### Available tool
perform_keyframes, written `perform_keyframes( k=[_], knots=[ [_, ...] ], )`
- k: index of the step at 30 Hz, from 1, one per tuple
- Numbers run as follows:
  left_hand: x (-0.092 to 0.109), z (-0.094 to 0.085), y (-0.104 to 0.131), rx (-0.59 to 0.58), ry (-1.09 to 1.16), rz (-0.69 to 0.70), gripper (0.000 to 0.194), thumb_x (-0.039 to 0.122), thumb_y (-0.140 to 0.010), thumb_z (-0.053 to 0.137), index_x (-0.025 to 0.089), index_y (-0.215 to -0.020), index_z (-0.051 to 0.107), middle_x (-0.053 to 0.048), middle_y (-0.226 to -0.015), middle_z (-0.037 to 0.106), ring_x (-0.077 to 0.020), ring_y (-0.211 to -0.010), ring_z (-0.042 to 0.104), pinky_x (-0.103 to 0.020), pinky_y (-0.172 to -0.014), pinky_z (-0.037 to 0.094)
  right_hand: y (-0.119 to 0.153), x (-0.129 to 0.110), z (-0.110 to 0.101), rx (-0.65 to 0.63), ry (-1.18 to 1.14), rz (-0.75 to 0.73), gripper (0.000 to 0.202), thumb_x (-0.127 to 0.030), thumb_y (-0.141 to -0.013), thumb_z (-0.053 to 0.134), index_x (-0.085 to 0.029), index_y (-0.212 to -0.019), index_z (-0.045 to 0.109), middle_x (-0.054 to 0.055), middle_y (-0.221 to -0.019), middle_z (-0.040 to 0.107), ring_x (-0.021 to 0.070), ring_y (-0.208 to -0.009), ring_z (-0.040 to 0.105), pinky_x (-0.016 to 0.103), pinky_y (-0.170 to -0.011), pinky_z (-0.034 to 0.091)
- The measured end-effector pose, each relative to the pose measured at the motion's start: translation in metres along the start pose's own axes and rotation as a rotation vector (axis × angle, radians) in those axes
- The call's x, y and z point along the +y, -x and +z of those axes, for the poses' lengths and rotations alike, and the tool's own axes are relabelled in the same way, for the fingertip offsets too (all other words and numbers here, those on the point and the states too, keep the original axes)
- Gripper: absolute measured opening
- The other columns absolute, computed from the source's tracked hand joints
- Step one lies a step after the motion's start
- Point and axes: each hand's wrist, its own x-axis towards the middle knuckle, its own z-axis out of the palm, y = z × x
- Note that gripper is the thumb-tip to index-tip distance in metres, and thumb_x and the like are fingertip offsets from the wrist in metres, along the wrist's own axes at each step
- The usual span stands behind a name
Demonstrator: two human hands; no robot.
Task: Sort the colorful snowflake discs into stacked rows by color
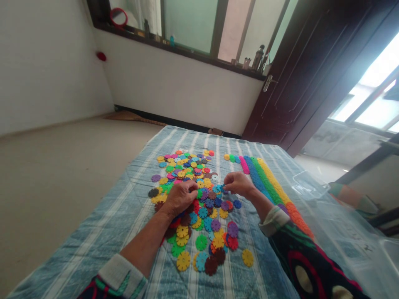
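Observation:
A loose heap of notched plastic discs point(202, 212) in many colours covers the middle of the striped cloth point(118, 232). My left hand point(182, 196) rests low over the heap's left side, its thumb and fingers pinched together. A green disc point(200, 193) lies at its fingertips; whether it is gripped I cannot tell. Across from it, at the right edge of the heap, my right hand point(239, 183) pinches a blue disc point(222, 188) between thumb and forefinger. Other light blue discs lie just beside those fingertips.
Long rows of discs stacked by colour, among them a yellow row point(272, 178) and an orange row point(299, 220), lie right of the heap. Clear plastic containers point(311, 185) stand along the right side. A dark door point(280, 83) and a window ledge point(187, 53) are behind.

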Motion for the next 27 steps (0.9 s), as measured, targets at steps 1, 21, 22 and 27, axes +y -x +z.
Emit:
perform_keyframes(
  k=[1, 21, 22, 27],
  knots=[
    [0.000, 0.000, 0.000, -0.003, 0.004, -0.005, 0.014, 0.025, -0.072, 0.051, 0.018, -0.071, 0.063, 0.002, -0.061, 0.060, -0.0139, -0.062, 0.055, -0.024, -0.062, 0.041, -0.004, -0.002, 0.000, -0.020, 0.024, 0.002, 0.014, -0.010, -0.059, 0.074, -0.015, -0.062, 0.061, -0.007, -0.046, 0.055, 0.0067, -0.040, 0.051, 0.016, -0.041, 0.039],
    [-0.001, 0.000, -0.002, 0.004, 0.027, -0.029, 0.016, 0.025, -0.071, 0.052, 0.019, -0.073, 0.067, 0.002, -0.062, 0.063, -0.0130, -0.060, 0.056, -0.023, -0.060, 0.041, -0.038, -0.025, -0.003, -0.306, 0.393, -0.058, 0.021, 0.002, -0.055, 0.071, -0.017, -0.061, 0.069, -0.007, -0.042, 0.057, 0.0082, -0.039, 0.054, 0.017, -0.043, 0.039],
    [-0.001, 0.000, -0.002, 0.002, 0.033, -0.030, 0.016, 0.025, -0.071, 0.052, 0.019, -0.073, 0.066, 0.002, -0.063, 0.064, -0.0130, -0.061, 0.057, -0.023, -0.061, 0.042, -0.038, -0.025, -0.005, -0.316, 0.382, -0.048, 0.019, 0.002, -0.056, 0.071, -0.017, -0.062, 0.069, -0.007, -0.042, 0.057, 0.0086, -0.039, 0.054, 0.017, -0.043, 0.040],
    [-0.001, -0.001, -0.003, -0.001, 0.047, -0.038, 0.016, 0.026, -0.071, 0.052, 0.019, -0.073, 0.066, 0.001, -0.062, 0.063, -0.0139, -0.060, 0.057, -0.024, -0.060, 0.042, -0.039, -0.021, -0.011, -0.346, 0.320, -0.004, 0.015, -0.001, -0.061, 0.069, -0.016, -0.064, 0.068, -0.007, -0.040, 0.055, 0.0082, -0.038, 0.055, 0.015, -0.041, 0.040]
  ],
)
